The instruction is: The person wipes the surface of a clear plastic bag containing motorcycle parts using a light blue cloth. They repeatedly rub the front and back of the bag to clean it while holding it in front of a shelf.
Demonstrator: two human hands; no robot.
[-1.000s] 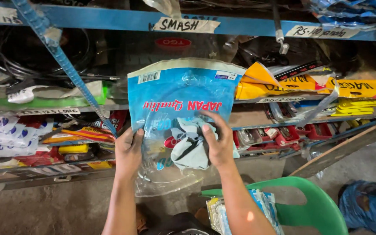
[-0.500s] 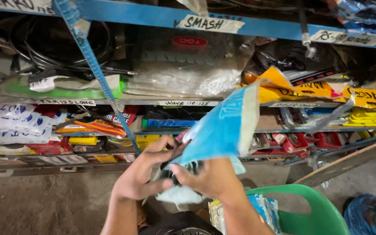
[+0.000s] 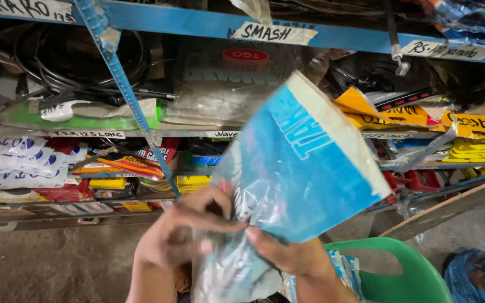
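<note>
The person is standing in front of a blue metal shelf rack [image 3: 197,22] and holding a clear plastic packet with a blue card header [image 3: 304,168] up in front of it. The packet is tilting, its blue and white top leaning up and to the right, its clear lower part hanging down between the two hands. The left hand [image 3: 181,233] is curling around the packet's left edge, thumb stretching across the clear plastic and fingers closing on it. The right hand [image 3: 287,252] is gripping the packet from beneath and to the right, its thumb pressing the plastic just beside the left thumb; the two hands are nearly touching there. I cannot tell what is sitting inside the clear part; it is blurred.

Behind the packet, the shelves are crowded. Black coiled cables [image 3: 74,62] are lying on the upper left shelf above a green flat pack [image 3: 79,120]. Yellow packets [image 3: 416,118] are stacking up on the right, red and yellow boxes [image 3: 113,165] lower left. A green plastic chair [image 3: 399,269] is standing just below the right hand, and a wooden plank [image 3: 450,207] is leaning at the right.
</note>
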